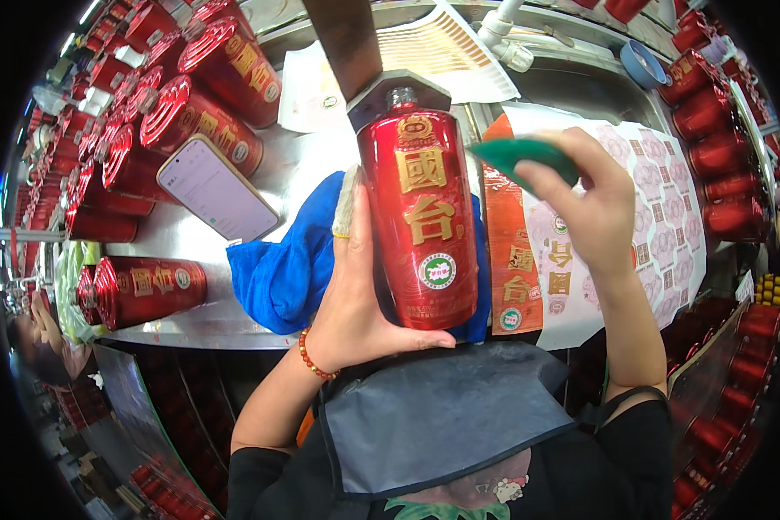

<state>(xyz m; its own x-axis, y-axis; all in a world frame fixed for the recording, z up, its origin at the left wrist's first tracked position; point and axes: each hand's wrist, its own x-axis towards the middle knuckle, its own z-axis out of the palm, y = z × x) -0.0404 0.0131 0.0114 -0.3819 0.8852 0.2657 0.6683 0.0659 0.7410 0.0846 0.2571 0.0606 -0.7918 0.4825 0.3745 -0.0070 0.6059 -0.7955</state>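
Note:
My left hand (355, 295) grips a glossy red bottle (420, 217) with gold characters and a round green-and-white seal. It holds the bottle from the left side and the base, with the neck pointing away into a grey holder (381, 95). My right hand (585, 204) is just right of the bottle and pinches a green scraper (516, 156) whose tip nearly touches the bottle's upper right side. A blue cloth (282, 269) lies on the metal bench under the bottle.
Several red bottles (195, 113) lie stacked at the left, and one lies alone (143, 290) near the bench edge. A phone (217, 189) rests against them. Label sheets (659, 225) and a red label strip (511, 260) lie at the right, with more red bottles (711, 147) beyond.

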